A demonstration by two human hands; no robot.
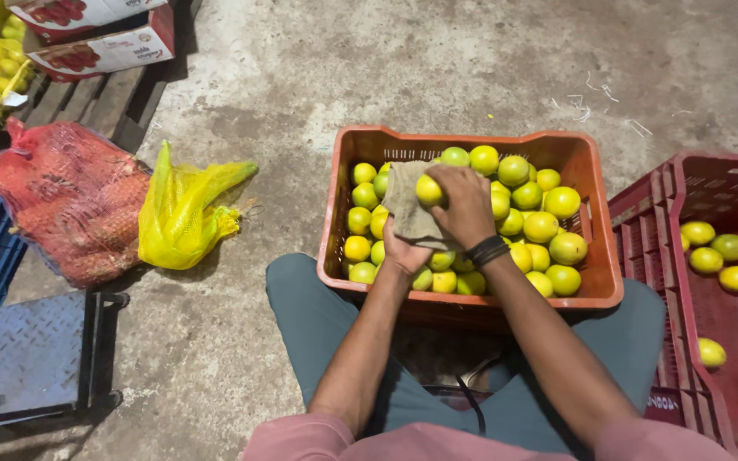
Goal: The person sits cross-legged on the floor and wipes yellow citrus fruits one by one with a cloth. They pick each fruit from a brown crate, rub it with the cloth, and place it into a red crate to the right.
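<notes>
Right now the right hand [465, 207] grips a lime [428, 190].

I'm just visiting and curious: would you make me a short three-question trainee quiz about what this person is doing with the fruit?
1. True or false: the right hand grips a yellow-green citrus fruit against a cloth.
2. Which hand supports the cloth from below? A) left hand B) right hand
3. Fill in: the red crate on the person's right holds far ____ fruit than the orange crate.

Key: 1. true; 2. A; 3. fewer
</notes>
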